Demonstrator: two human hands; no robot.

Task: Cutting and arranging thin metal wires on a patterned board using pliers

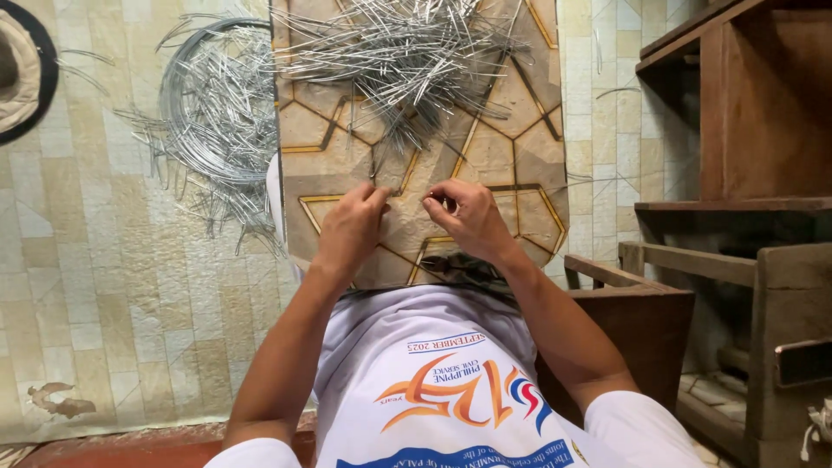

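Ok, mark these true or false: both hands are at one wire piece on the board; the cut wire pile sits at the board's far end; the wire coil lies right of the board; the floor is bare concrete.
1. True: left hand and right hand pinch a wire piece on the board.
2. True: the wire pile is there.
3. False: the wire coil lies left.
4. False: the floor is tile-patterned.

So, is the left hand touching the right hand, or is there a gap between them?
Apart. The head view shows the left hand and the right hand side by side over the patterned board, with a strip of board visible between their fingertips.
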